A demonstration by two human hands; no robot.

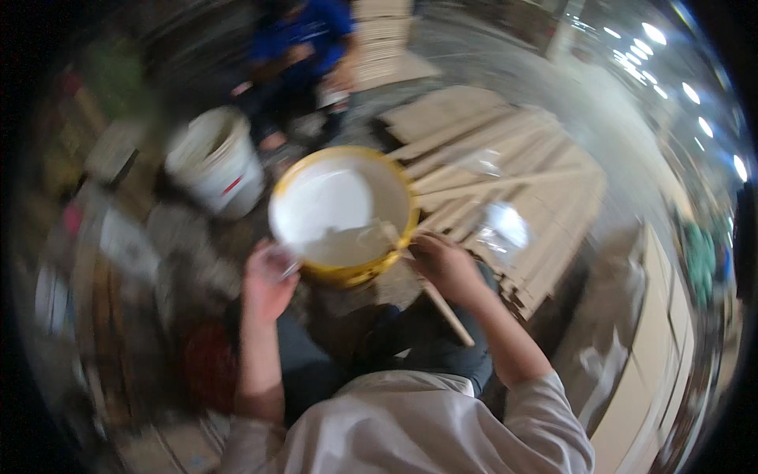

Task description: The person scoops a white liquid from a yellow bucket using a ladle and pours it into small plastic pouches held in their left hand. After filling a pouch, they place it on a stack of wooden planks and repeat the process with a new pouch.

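Note:
Between my knees and the far side stands a yellow-rimmed bucket, with white liquid inside. My right hand is closed round a wooden stick at the bucket's near right rim. The stick's upper end reaches over the rim into the bucket, and its lower end slants down over my right thigh. At the bucket's near left side, my left hand is closed on a small clear plastic cup. Blur hides what the cup contains.
A white bucket stands at the far left. Another person in blue sits beyond the buckets. Long wooden strips are stacked on the right, with a clear plastic bag on top. Pale boards lie farther right.

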